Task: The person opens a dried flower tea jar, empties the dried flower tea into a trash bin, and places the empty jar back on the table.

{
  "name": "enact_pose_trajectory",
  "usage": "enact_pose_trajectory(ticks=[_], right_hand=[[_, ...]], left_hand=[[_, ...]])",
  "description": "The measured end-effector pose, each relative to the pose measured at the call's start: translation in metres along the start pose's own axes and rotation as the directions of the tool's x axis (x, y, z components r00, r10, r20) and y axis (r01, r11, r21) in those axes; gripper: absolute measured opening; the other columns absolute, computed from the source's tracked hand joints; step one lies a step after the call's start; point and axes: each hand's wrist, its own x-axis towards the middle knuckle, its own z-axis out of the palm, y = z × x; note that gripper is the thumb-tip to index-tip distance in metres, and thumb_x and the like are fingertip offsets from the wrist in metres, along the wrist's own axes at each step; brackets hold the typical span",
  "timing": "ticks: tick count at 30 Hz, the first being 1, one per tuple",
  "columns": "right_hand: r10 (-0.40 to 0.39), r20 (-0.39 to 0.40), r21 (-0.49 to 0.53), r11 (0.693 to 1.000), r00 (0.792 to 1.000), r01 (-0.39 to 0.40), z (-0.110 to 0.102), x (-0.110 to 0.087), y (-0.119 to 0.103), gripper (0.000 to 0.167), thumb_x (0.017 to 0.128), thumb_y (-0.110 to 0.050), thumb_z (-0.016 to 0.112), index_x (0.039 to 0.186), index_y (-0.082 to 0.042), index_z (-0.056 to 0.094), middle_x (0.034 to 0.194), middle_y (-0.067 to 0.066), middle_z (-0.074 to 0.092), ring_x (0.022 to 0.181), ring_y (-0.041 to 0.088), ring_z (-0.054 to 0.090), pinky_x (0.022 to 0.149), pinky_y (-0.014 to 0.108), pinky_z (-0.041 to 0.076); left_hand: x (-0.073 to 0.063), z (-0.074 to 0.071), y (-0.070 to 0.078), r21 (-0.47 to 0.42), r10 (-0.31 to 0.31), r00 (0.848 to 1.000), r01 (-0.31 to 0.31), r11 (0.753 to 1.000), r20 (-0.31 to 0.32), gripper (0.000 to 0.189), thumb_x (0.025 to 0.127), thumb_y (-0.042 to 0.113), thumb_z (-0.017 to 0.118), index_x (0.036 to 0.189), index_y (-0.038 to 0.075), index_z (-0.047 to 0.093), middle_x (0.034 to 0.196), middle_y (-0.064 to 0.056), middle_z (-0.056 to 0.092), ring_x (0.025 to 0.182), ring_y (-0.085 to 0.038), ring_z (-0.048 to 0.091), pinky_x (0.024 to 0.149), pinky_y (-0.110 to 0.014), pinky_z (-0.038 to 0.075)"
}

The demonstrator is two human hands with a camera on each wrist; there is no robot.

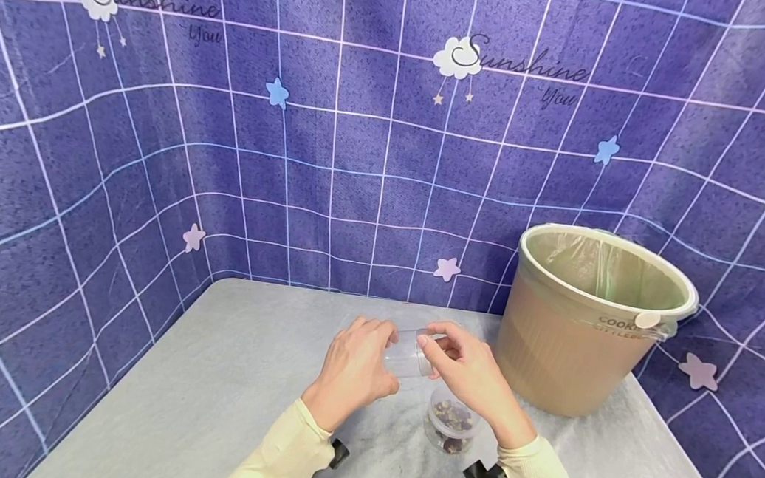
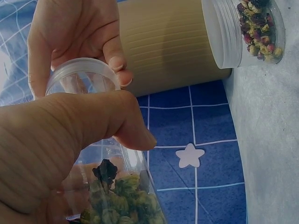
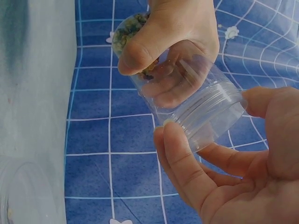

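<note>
My left hand (image 1: 357, 363) wraps around a clear plastic jar (image 1: 404, 355), which is tilted on its side above the table. Dried greenish-yellow flower buds (image 2: 124, 198) and a dark piece lie toward the jar's bottom end. At the ringed mouth end, the fingers and thumb of my right hand (image 3: 243, 163) pinch the rim from opposite sides. Below the right hand, a second clear jar (image 1: 450, 430) stands on the table; it holds small dried rosebuds in red and yellow and has a pale translucent lid (image 2: 223, 35).
A tall beige bin (image 1: 561, 355) with a pale rim and a plastic liner stands at the right, close to my right hand. The grey tabletop (image 1: 226, 376) ends at a purple-blue gridded curtain (image 1: 363, 141) on the back and sides.
</note>
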Motion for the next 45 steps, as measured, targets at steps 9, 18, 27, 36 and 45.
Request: enact_pose_trajectory(ticks=[9, 18, 27, 36, 45], right_hand=[[-0.037, 0.009, 0.004, 0.999, 0.999, 0.037, -0.0011, 0.0001, 0.0008, 0.038, 0.098, -0.043, 0.068, 0.129, -0.021, 0.067, 0.101, -0.004, 0.076, 0.081, 0.007, 0.07, 0.075, 0.03, 0.054], [-0.117, 0.016, -0.034, 0.993, 0.993, 0.117, -0.0017, -0.0002, 0.0032, 0.041, 0.098, -0.04, 0.068, 0.134, -0.02, 0.065, 0.106, -0.001, 0.076, 0.087, 0.008, 0.07, 0.075, 0.029, 0.055], [-0.137, 0.029, -0.024, 0.99, 0.99, 0.138, -0.0037, -0.0008, 0.0018, 0.039, 0.098, -0.04, 0.069, 0.135, -0.026, 0.064, 0.111, 0.002, 0.075, 0.09, 0.01, 0.071, 0.078, 0.028, 0.056], [-0.172, 0.035, -0.009, 0.985, 0.984, 0.173, -0.0047, 0.0002, 0.0032, 0.041, 0.098, -0.037, 0.069, 0.137, -0.025, 0.062, 0.116, 0.005, 0.074, 0.092, 0.01, 0.071, 0.081, 0.028, 0.057], [-0.225, 0.043, 0.021, 0.974, 0.973, 0.224, -0.0046, 0.0005, 0.0049, 0.042, 0.098, -0.032, 0.071, 0.138, -0.022, 0.061, 0.12, 0.008, 0.073, 0.097, 0.014, 0.072, 0.086, 0.028, 0.059]], left_hand=[[0.0003, 0.0001, -0.0002, -0.001, -0.007, 1.0, 0.007, 1.0, 0.012, 0.051, 0.049, 0.019, 0.086, 0.097, 0.02, 0.069, 0.082, 0.009, 0.061, 0.081, -0.018, 0.057, 0.065, -0.036, 0.048], [0.0005, -0.0019, -0.0001, -0.015, -0.022, 0.999, 0.022, 1.0, 0.026, 0.049, 0.05, 0.019, 0.085, 0.097, 0.02, 0.068, 0.083, 0.008, 0.063, 0.082, -0.018, 0.057, 0.066, -0.036, 0.048], [0.001, -0.0035, -0.0002, -0.022, -0.026, 0.999, 0.027, 0.999, 0.031, 0.049, 0.051, 0.019, 0.085, 0.097, 0.019, 0.068, 0.084, 0.008, 0.063, 0.082, -0.018, 0.057, 0.067, -0.036, 0.048], [0.002, -0.0033, -0.0015, -0.024, -0.017, 1.0, 0.017, 1.0, 0.021, 0.05, 0.05, 0.019, 0.086, 0.096, 0.019, 0.068, 0.084, 0.007, 0.064, 0.08, -0.018, 0.056, 0.065, -0.035, 0.048], [0.0018, -0.0036, -0.0018, -0.027, -0.02, 1.0, 0.021, 0.999, 0.024, 0.049, 0.051, 0.019, 0.086, 0.096, 0.019, 0.068, 0.083, 0.007, 0.064, 0.081, -0.018, 0.057, 0.065, -0.035, 0.047]])
